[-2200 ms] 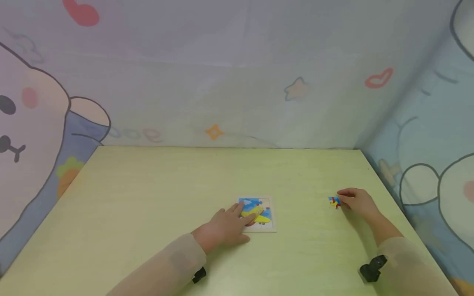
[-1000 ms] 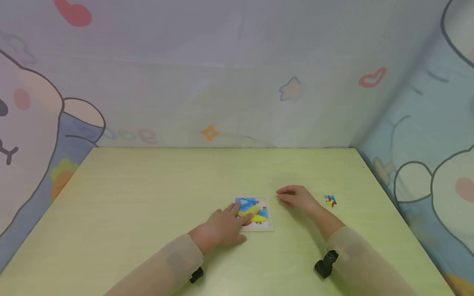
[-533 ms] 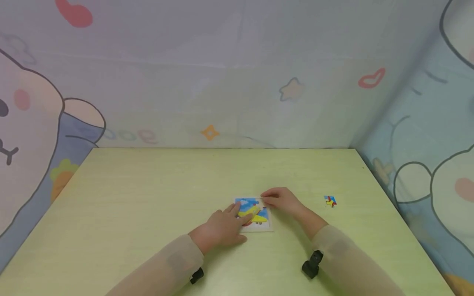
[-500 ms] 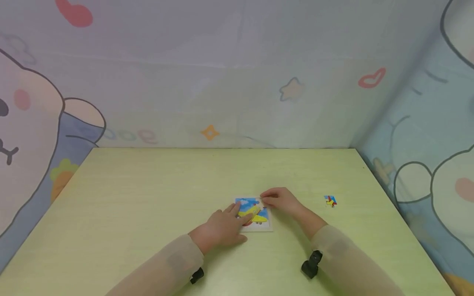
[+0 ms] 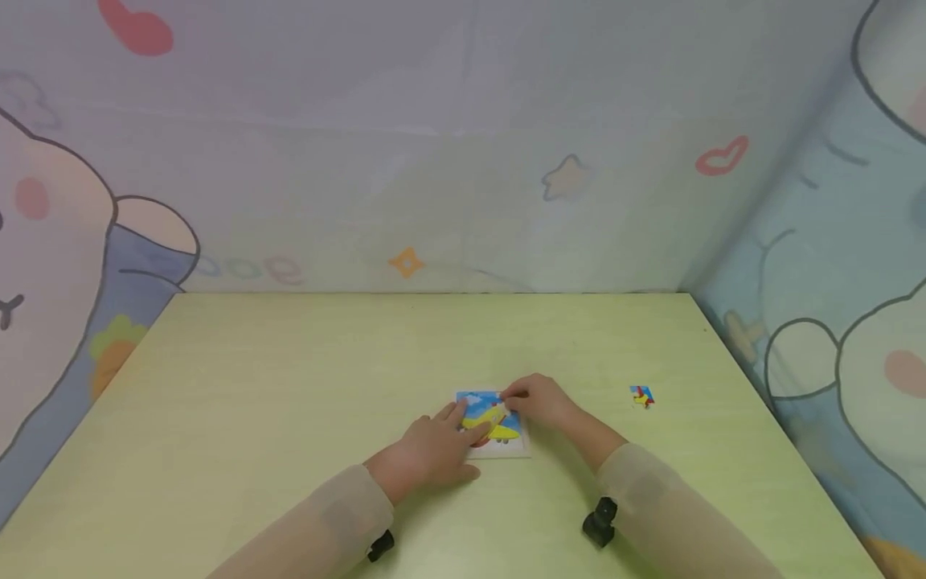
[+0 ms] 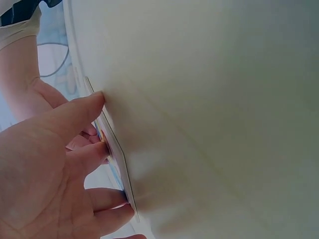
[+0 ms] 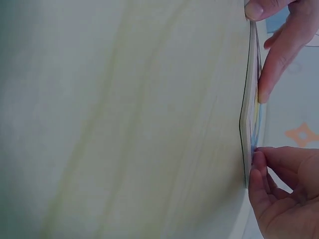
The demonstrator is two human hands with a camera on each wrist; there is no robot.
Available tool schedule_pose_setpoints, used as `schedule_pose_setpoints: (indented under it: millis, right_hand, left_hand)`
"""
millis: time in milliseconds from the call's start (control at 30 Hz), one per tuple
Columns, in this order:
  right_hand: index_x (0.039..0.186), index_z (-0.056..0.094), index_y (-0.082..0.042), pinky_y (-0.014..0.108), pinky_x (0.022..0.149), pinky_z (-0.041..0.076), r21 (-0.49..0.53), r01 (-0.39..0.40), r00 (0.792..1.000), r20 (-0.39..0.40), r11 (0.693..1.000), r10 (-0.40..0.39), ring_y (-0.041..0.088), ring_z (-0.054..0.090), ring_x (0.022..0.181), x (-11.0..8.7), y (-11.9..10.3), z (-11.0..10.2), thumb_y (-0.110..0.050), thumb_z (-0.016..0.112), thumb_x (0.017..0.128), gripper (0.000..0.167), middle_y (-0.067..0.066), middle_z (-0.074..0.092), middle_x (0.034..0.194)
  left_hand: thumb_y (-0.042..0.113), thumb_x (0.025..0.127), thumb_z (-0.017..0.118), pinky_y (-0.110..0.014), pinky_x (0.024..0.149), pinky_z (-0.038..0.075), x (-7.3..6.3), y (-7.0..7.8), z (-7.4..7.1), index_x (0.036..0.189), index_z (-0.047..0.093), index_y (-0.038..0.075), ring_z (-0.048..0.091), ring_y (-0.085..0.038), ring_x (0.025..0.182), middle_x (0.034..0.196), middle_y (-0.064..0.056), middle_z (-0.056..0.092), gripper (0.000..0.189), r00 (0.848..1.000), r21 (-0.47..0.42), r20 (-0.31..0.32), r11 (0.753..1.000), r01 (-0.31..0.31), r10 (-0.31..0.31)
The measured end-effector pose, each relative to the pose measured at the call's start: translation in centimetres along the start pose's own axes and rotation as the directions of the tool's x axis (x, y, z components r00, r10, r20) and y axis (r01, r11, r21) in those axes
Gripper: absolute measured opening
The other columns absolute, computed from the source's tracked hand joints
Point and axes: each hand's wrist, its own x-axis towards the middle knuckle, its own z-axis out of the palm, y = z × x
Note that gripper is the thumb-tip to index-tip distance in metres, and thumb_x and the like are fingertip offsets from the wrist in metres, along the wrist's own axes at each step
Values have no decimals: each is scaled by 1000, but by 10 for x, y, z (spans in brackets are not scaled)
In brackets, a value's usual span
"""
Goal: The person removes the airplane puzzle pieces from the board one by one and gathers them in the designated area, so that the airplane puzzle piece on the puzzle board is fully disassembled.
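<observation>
Well, nearest to us a pale left sleeve [image 5: 325, 519] and right sleeve [image 5: 665, 503] reach in toward the puzzle board [image 5: 515, 453], a small black device [image 5: 600, 523] under the right cuff. Next we see the left hand [image 5: 432, 452] at the board's left side, its fingers extended and spread apart. Their tips rest on the board's yellow aeroplane picture [image 5: 480, 425]; the thumb lies at the board's near edge, apart from them. Then comes the right hand [image 5: 541, 400], at the board's far right corner. Its thumb and fingers are bent, their tips drawn close together; we cannot tell whether a piece is between them. Well to the right of the board, a loose puzzle piece [image 5: 641, 396] in blue, red and yellow lies on the table [image 5: 325, 346]. Farthest, beyond the board, we see a printed backdrop [image 5: 304, 145].
</observation>
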Motion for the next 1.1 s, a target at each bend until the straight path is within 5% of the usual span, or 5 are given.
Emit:
schedule_pose_setpoints:
  millis: [267,667,1100]
  right_hand:
    - [98,70,-6,37,83,47,0,0,1000,11,1000,0,17,57,87,6,-5,-2,-12,62,89,13,2,66,94]
    - [92,67,-6,28,69,47,36,-23,1000,1,999,23,14,54,74,12,-10,2,-14,62,89,10,0,61,82]
    - [93,67,3,28,69,53,307,-59,998,-9,950,65,16,67,74,12,2,1,-5,64,87,11,7,68,82]
  left_hand:
    - [53,88,53,-44,95,40,1,-4,2,145,35,29,26,-28,136,151,-14,24,65,1000,58,-27,998,-12,13]
    - [53,87,55,-45,94,41,2,-5,4,144,37,30,28,-29,136,151,-14,25,64,1000,33,-24,999,-8,9]
    - [52,87,55,-47,95,39,1,0,2,144,37,32,27,-27,136,151,-12,24,63,1000,18,-9,1000,0,1]
